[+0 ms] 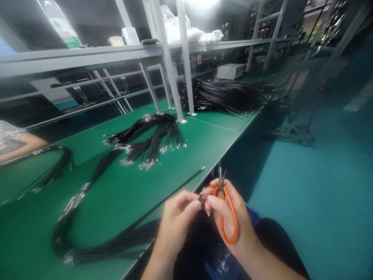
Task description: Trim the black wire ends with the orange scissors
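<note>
My left hand is closed in a pinch, with a small dark cable end with a shiny tip between thumb and forefinger. Orange-handled scissors rest in my right hand, blades pointing up and slightly apart. My right thumb and fingertips meet the left fingertips at the cable end, which they partly hide. Behind my left hand, a bundle of black cables curves over the green table. One thin black cable stretches toward the table's edge.
More black cables with silvery ends lie mid-table, and a large pile lies farther back. Grey shelf posts rise from the table. Another person's arm is at left. Below my hands is a blue bin holding small shiny bits.
</note>
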A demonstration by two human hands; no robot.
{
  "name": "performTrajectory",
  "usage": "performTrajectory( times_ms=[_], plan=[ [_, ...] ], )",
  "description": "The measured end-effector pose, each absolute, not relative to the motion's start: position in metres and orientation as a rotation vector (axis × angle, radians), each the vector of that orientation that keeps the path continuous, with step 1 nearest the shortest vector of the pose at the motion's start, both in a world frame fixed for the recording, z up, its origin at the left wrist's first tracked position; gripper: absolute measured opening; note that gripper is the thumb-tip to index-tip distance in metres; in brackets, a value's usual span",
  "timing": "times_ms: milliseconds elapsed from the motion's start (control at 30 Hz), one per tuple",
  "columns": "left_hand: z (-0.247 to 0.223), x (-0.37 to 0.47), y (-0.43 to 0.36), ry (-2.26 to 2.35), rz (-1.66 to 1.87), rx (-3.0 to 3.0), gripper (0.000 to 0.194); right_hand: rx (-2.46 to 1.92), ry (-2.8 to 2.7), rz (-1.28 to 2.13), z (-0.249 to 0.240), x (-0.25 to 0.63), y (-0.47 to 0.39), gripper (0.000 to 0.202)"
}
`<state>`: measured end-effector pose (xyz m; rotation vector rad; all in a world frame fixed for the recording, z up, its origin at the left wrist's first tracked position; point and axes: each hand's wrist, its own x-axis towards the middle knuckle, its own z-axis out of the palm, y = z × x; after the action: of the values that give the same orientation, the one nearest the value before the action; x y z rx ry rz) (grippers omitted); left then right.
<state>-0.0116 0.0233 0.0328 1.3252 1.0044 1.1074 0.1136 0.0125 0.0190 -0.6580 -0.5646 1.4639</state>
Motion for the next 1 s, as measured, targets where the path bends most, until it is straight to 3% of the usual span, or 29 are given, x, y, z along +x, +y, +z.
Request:
performTrajectory(
  times_ms=[167, 400, 633, 833, 1000],
  plan=[
    [0.032, -0.011, 0.023, 1.026, 1.090, 1.337, 0.011, -0.660, -0.525, 1.494, 0.022, 0.111, 0.015, 0.018],
    [0.028, -0.012, 0.021, 1.049, 1.113, 1.276, 0.012, -0.674, -0.506, 1.493, 0.021, 0.108, 0.010, 0.031],
    [0.028, -0.019, 0.030, 0.906, 1.009, 0.981, 0.015, -0.807, -0.695, 1.475, 0.028, 0.123, 0.010, 0.027],
    [0.036, -0.026, 0.034, 0.799, 0.934, 0.918, 0.018, -0.618, -1.028, 1.992, 0.022, 0.149, 0.014, 0.024],
    [0.036, -0.028, 0.033, 0.800, 0.917, 0.893, 0.016, -0.535, -0.983, 2.174, 0.011, 0.152, 0.016, 0.023]
  ],
)
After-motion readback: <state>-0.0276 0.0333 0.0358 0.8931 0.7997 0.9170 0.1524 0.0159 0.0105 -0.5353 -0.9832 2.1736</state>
